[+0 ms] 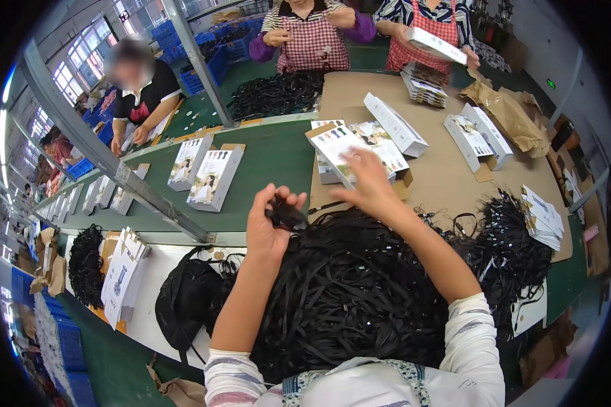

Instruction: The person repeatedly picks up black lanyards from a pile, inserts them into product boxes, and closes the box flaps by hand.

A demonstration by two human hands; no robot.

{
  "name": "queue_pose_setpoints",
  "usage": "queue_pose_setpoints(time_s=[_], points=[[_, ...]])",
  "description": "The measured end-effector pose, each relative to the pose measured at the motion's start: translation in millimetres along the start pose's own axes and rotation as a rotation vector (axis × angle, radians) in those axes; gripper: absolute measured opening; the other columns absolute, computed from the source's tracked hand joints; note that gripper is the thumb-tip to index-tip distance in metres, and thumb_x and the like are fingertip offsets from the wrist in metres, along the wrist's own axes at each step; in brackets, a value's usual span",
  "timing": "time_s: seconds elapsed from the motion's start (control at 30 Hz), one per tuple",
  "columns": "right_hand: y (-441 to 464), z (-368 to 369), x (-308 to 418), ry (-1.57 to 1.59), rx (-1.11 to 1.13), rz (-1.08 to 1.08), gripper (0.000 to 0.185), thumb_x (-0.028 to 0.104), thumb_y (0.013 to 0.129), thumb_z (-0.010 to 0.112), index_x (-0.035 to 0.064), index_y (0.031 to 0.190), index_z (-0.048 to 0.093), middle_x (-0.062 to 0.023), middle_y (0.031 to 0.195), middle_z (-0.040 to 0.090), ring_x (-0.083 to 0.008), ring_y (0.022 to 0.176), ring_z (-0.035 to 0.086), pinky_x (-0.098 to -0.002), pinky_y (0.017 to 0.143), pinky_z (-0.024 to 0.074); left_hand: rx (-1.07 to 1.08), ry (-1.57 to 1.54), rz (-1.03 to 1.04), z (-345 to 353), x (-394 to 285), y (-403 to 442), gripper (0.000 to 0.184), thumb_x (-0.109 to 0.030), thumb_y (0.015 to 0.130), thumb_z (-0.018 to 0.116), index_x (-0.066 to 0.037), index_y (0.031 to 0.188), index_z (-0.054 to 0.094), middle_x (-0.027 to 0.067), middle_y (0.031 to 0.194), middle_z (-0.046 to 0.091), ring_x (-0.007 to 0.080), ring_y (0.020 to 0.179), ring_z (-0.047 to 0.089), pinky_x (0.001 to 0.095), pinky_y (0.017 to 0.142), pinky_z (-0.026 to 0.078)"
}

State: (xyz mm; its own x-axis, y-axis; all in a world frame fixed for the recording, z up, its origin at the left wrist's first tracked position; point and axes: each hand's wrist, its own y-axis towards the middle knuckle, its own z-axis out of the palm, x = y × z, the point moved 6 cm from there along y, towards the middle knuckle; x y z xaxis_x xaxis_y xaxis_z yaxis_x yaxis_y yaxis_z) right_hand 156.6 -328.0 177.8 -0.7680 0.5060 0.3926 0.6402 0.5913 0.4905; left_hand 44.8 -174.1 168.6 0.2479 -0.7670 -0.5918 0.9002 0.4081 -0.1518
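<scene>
My left hand (273,220) is closed around a small bundle of black cord (286,214), palm turned up, above the near edge of the green belt. My right hand (368,180) has its fingers spread and holds nothing visible; it is over the near end of a white printed box (331,146) that lies tilted on other boxes. Whether the fingers touch that box I cannot tell. Beneath both forearms spreads a large heap of black straps (353,278).
Boxes stand on the green belt (265,159) at left. A metal post (122,173) slants across the left side. Folded leaflets (543,220) lie at right, beside more black cords (512,251). Across the table, one person holds a white box (436,45); another stands beside a black strap pile (275,93).
</scene>
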Motion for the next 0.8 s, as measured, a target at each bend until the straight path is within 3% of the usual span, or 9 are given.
queue_pose_setpoints(time_s=[0.03,0.07,0.17,0.2,0.4,0.5,0.6,0.63,0.8], points=[[4.6,7.0,-19.4,-0.129,0.012,0.089,0.079,0.035,0.063,0.076,0.0039,0.127,0.043,-0.023,0.131,0.036,-0.0381,0.121,0.034,-0.045,0.098,0.0314,-0.058,-0.003,0.001,-3.7,0.5,3.7,0.023,-0.025,0.086,0.059,-0.01,0.074,0.046,0.001,0.065,0.046,0.0094,0.051,0.038,0.0264,0.065,0.048],[7.3,6.4,-31.8,-0.259,0.024,0.179,0.088,0.035,0.058,0.077,0.0052,0.131,0.038,-0.0242,0.133,0.032,-0.0395,0.122,0.032,-0.0476,0.098,0.0303,-0.057,-0.003,0.004,-10.5,1.9,8.6,0.023,-0.025,0.086,0.059,-0.01,0.074,0.046,0.001,0.065,0.046,0.0094,0.051,0.038,0.0264,0.065,0.048],[0.9,19.9,-58.5,-0.217,0.322,0.462,0.101,0.03,0.052,0.077,0.0078,0.137,0.028,-0.0247,0.133,0.03,-0.0401,0.122,0.031,-0.0496,0.098,0.028,-0.019,-0.068,-0.049,-15.9,7.0,17.7,0.033,-0.034,0.087,0.058,-0.011,0.074,0.039,0.0003,0.062,0.039,0.0056,0.043,0.027,0.0178,0.033,0.022],[-2.3,20.9,-58.4,-0.217,0.322,0.456,0.101,0.03,0.052,0.077,0.0078,0.137,0.028,-0.0247,0.133,0.03,-0.0401,0.122,0.031,-0.0496,0.098,0.028,-0.019,-0.07,-0.044,-14.5,4.6,18.2,0.033,-0.034,0.087,0.058,-0.011,0.074,0.039,0.0003,0.062,0.039,0.0056,0.043,0.027,0.0178,0.033,0.022],[-45.2,5.8,5.0,-0.233,0.089,-0.196,0.1,0.014,0.048,0.076,0.012,0.137,0.03,-0.0203,0.132,0.029,-0.0381,0.122,0.03,-0.0457,0.099,0.0246,0.032,0.198,0.355,2.0,-37.5,18.8,0.031,-0.033,0.092,0.051,-0.01,0.076,0.038,-0.0001,0.063,0.038,0.0058,0.045,0.028,0.0198,0.038,0.025],[-56.2,-7.1,25.0,-0.162,0.079,-0.233,0.099,0.011,0.047,0.077,0.0129,0.136,0.032,-0.0187,0.133,0.028,-0.0371,0.123,0.029,-0.0447,0.1,0.0232,0.059,0.437,0.635,5.9,-56.8,21.4,0.022,-0.026,0.094,0.049,-0.006,0.098,0.04,0.0003,0.069,0.042,0.007,0.056,0.039,0.0213,0.046,0.035],[-62.9,-11.1,34.0,-0.113,0.107,-0.241,0.099,0.012,0.047,0.077,0.0127,0.135,0.033,-0.0195,0.135,0.026,-0.0372,0.124,0.027,-0.0453,0.101,0.0231,0.111,0.674,0.755,5.6,-57.3,28.7,0.022,-0.023,0.094,0.049,-0.004,0.104,0.042,0.0028,0.076,0.049,0.0074,0.062,0.043,0.0211,0.059,0.041],[-64.7,-10.8,35.9,-0.111,0.113,-0.242,0.099,0.013,0.048,0.077,0.0137,0.136,0.032,-0.0195,0.134,0.026,-0.0363,0.124,0.027,-0.0455,0.101,0.0226,0.142,0.739,0.611,6.9,-55.6,28.0,0.024,-0.015,0.092,0.05,-0.001,0.111,0.043,0.0082,0.095,0.053,0.011,0.082,0.05,0.0221,0.077,0.041],[-62.2,-6.8,37.1,-0.082,0.084,-0.212,0.1,0.015,0.049,0.078,0.0154,0.137,0.031,-0.0199,0.133,0.027,-0.0366,0.124,0.027,-0.0456,0.101,0.0222,0.225,0.867,0.776,-4.1,-57.8,24.7,0.045,-0.01,0.08,0.052,0.001,0.122,0.039,0.0125,0.128,0.038,0.0217,0.122,0.034,0.032,0.101,0.027]])
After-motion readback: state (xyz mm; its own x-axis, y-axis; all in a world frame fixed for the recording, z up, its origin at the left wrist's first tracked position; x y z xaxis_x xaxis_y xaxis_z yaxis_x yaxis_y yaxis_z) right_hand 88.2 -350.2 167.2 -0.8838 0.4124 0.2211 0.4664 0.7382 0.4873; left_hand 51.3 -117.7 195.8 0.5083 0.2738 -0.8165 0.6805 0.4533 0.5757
